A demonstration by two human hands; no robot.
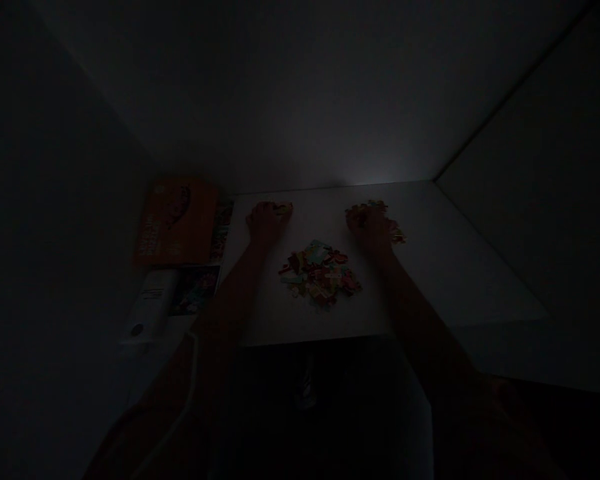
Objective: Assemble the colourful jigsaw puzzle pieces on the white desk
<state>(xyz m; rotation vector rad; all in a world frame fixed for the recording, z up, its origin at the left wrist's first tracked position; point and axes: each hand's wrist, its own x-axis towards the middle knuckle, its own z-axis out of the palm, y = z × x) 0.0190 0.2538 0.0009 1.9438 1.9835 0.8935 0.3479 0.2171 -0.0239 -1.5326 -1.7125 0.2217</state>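
Note:
The room is very dim. A loose heap of colourful jigsaw pieces (320, 275) lies in the middle of the white table (445, 267). My left hand (269, 223) is curled at the far side of the table, with a small jigsaw piece (283, 209) showing at its fingertips. My right hand (373, 228) rests over a smaller cluster of jigsaw pieces (364, 211), which it partly hides. A few more pieces (399, 235) lie beside that hand.
An orange box (177, 220) lies at the table's left side, with a picture card (195, 290) and a white tube (149, 307) nearer me. Pale walls (525, 167) rise behind and to the right of the table.

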